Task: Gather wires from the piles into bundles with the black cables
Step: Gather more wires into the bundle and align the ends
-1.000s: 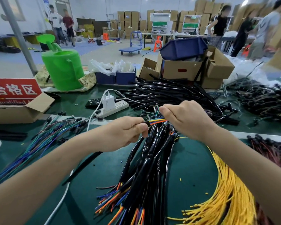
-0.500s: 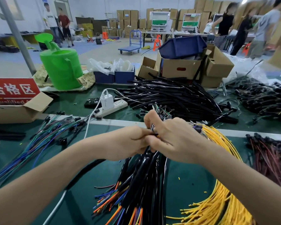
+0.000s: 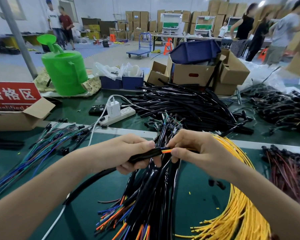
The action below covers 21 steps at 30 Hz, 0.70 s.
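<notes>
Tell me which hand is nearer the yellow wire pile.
Right. The right hand, pinching coloured wires, is beside the yellow wire pile; the left hand is farther left, gripping a black cable.

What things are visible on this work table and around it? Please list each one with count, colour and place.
black cable: one, black, held at centre
coloured wires: a few, orange, yellow and blue, sticking out of that cable's end
bundles: many, black with coloured tips, centre front
yellow wires: many, yellow, pile at right
blue-green wires: many, pile at left
loose black cables: many, black, heap at centre back
power strip: one, white, centre left
watering can: one, green, back left
cardboard boxes: several, brown, back centre
left hand: one, grips the black cable
right hand: one, fingers pinch the coloured wires
</notes>
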Tool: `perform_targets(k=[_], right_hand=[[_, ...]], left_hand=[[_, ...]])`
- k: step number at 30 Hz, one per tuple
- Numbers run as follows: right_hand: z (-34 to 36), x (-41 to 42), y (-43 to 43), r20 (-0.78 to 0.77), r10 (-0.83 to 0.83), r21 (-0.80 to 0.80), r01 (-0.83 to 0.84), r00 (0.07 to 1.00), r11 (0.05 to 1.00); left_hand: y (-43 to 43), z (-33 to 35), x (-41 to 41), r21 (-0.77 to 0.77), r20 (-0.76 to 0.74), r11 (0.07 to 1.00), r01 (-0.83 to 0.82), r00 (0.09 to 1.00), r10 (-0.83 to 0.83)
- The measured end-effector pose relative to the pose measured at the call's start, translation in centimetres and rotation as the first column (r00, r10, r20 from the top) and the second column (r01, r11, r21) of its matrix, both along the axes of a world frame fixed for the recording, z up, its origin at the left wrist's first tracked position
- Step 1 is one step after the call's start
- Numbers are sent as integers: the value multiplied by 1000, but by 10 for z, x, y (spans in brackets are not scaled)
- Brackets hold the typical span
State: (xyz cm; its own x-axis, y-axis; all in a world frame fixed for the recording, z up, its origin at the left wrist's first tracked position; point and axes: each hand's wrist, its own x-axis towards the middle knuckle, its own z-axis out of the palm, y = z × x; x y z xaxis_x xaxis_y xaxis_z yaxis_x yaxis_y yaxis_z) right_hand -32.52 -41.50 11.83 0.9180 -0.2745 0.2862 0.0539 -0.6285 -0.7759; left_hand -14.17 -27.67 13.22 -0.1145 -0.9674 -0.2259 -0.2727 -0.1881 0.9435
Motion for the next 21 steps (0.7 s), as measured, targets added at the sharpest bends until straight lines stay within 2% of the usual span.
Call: perform_targets(k=[7,10,14,21], right_hand=[[4,-3,4,15,-94,-242,95,995,966],[7,-3,3,11,-74,-285,74,997,956],[7,-8,5,2,-39,-282,38,999,959],[11,-13,5,-74,41,-143,-51,996,988]], left_hand=[[-2,-4,-5,72,23,997,2,1000,-4],[-4,-3,-7,73,25,997,-24,999,22],[-3,-5,-9,72,14,997,-23,1000,22],[2,-10,-15,42,-37,999,-33,999,34]])
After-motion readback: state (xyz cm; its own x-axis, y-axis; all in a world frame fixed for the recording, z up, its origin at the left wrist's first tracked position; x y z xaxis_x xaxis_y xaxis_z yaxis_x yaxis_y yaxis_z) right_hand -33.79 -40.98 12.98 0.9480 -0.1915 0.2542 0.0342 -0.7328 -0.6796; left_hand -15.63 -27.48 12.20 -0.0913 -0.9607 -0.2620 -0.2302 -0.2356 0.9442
